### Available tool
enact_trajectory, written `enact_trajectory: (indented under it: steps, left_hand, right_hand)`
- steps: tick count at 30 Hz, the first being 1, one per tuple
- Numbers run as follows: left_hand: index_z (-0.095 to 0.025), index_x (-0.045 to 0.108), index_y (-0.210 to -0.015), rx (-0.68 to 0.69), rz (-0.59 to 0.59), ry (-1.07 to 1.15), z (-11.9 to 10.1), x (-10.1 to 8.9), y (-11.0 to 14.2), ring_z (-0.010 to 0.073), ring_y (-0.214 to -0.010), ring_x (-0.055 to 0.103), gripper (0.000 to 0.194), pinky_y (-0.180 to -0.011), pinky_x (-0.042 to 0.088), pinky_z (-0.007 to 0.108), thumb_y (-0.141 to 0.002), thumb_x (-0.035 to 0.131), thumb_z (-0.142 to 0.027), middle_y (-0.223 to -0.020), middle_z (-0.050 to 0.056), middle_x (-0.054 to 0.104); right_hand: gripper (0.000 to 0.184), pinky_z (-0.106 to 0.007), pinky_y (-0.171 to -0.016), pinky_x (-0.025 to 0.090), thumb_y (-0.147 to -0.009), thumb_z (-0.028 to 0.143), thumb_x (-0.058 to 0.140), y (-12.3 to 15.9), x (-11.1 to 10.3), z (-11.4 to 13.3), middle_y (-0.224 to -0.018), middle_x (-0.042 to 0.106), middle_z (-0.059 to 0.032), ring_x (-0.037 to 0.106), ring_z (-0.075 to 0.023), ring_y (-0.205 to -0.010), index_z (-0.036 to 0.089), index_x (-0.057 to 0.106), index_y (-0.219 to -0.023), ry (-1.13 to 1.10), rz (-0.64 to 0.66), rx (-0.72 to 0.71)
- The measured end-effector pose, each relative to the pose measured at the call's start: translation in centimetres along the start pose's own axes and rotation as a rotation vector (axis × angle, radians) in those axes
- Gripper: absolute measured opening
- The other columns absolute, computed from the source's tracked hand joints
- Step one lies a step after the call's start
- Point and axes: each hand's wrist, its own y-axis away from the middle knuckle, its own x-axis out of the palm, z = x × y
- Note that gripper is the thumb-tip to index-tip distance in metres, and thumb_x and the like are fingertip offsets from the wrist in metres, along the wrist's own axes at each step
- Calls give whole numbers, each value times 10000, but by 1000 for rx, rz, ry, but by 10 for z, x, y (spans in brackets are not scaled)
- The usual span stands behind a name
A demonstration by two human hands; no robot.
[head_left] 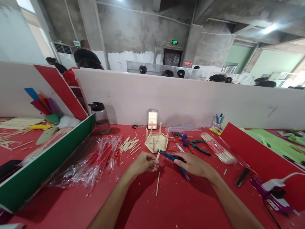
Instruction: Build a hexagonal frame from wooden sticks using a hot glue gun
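My left hand (144,163) pinches a short wooden stick (157,155) above the red table (166,203). My right hand (194,164) grips blue-handled cutters (172,157) whose jaws sit at the stick's end. Just beyond both hands stands a small wooden stick frame (156,140) with upright posts. One loose stick (157,183) lies on the table below my left hand. A pile of cut sticks (130,145) lies left of the frame.
Crumpled clear wrappers (91,160) lie at left beside a green-and-white divider (47,162). A jug (101,117) stands by the back partition (190,98). Green pliers (199,148), a bag of sticks (218,149), a purple glue gun (274,194) and a pen cup (218,124) lie at right. People sit behind the partition.
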Motion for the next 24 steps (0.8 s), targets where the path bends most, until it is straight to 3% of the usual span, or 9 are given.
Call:
enact_trajectory:
  steps: [9, 16, 24]
  left_hand:
    - [-130, 687, -657, -15, 7, 2, -2, -1, 0, 147, -618, 619, 446, -676, 513, 290, -511, 838, -523, -668, 37, 692]
    - [-135, 694, -672, -17, 13, -5, -2, -3, 1, 150, -643, 624, 406, -692, 510, 292, -543, 827, -496, -694, 41, 702]
    - [-132, 697, -671, -25, 17, -5, 0, -3, 0, 148, -638, 620, 400, -692, 507, 293, -549, 827, -489, -694, 42, 702]
  right_hand:
    - [399, -339, -830, 476, -955, 452, 462, -9, 1, 5, -1085, 741, -80, 668, -258, -961, 207, 706, -1153, -72, 20, -43]
    - [405, -325, -843, 470, -943, 457, 484, -8, 2, 6, -1157, 725, -82, 658, -264, -1019, 205, 710, -1164, -94, 8, -40]
    - [377, -316, -804, 459, -944, 437, 482, -10, 2, 5, -1074, 744, -71, 662, -243, -942, 208, 719, -1125, -88, 4, -54]
